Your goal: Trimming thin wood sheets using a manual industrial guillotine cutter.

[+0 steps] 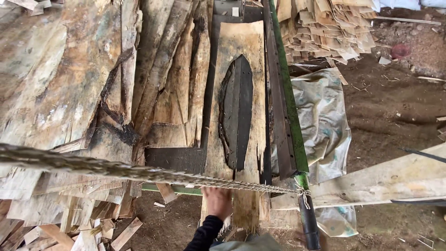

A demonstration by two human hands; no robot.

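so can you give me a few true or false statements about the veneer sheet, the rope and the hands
1. The left hand rests on the veneer sheet. True.
2. The sheet is whole. False: a big dark hole gapes in its middle.
3. A rope crosses above the sheet. True.
4. The rope ties to a red bar. False: the bar is green.
5. The right hand shows clearly. False: only a blur by the black handle, so I cannot tell.

One hand [217, 201] is showing, reaching forward from the bottom edge with its back turned up and fingers [214, 191] pointing away, lying flat rather than curled. A dark sleeve [204, 234] is covering the forearm down to the wrist. Which hand it is cannot be told; no other hand is showing.
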